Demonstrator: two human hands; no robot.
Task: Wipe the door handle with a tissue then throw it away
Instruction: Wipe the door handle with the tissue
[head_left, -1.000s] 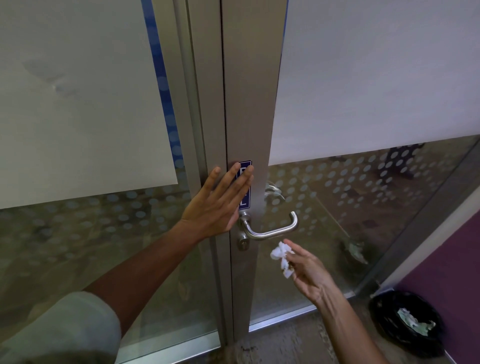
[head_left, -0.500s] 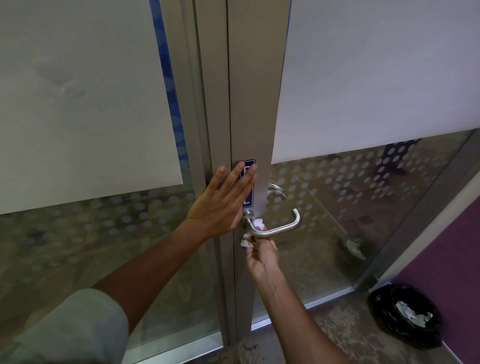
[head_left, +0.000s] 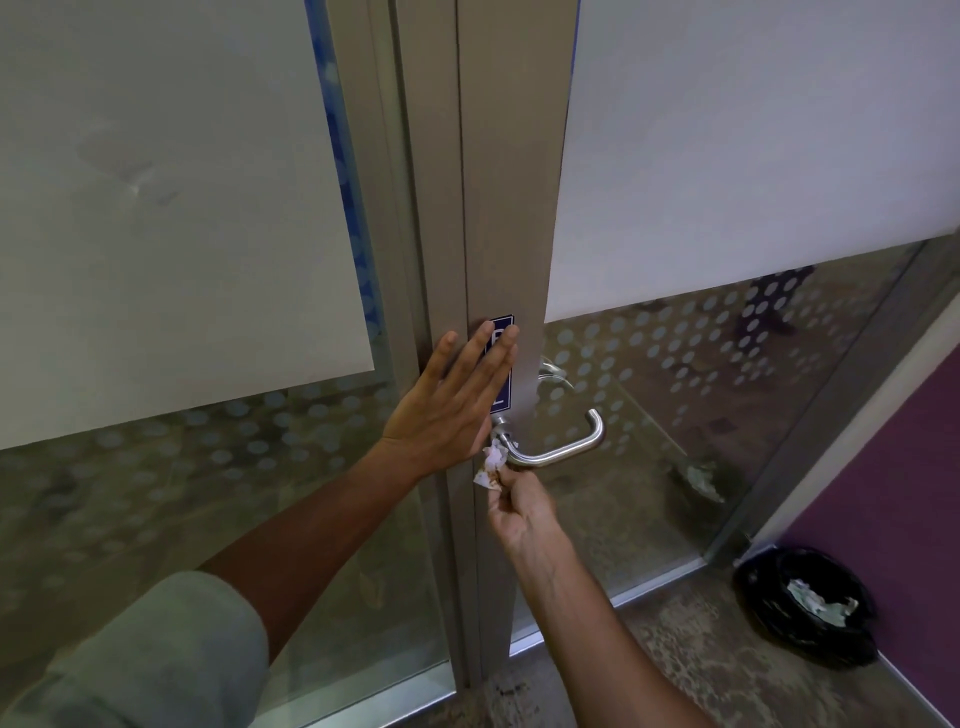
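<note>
A silver lever door handle (head_left: 563, 449) sticks out of the grey metal door frame (head_left: 511, 197) at mid-height. My right hand (head_left: 522, 506) is just below the handle's root, fingers pinched on a crumpled white tissue (head_left: 492, 464) that presses against the base of the handle. My left hand (head_left: 452, 408) lies flat on the frame with fingers spread, partly covering a small blue sign (head_left: 500, 358). A black-lined waste bin (head_left: 808, 603) with some paper in it sits on the floor at the lower right.
Frosted and dotted glass panels (head_left: 182, 234) stand on both sides of the frame. A purple wall (head_left: 904, 499) rises at the right, behind the bin. The speckled floor (head_left: 691, 670) runs along the door's bottom rail.
My right hand moved the tissue from below the lever's free end up to the handle's base by the frame, and now sits slightly lower there. My left hand stayed flat on the frame.
</note>
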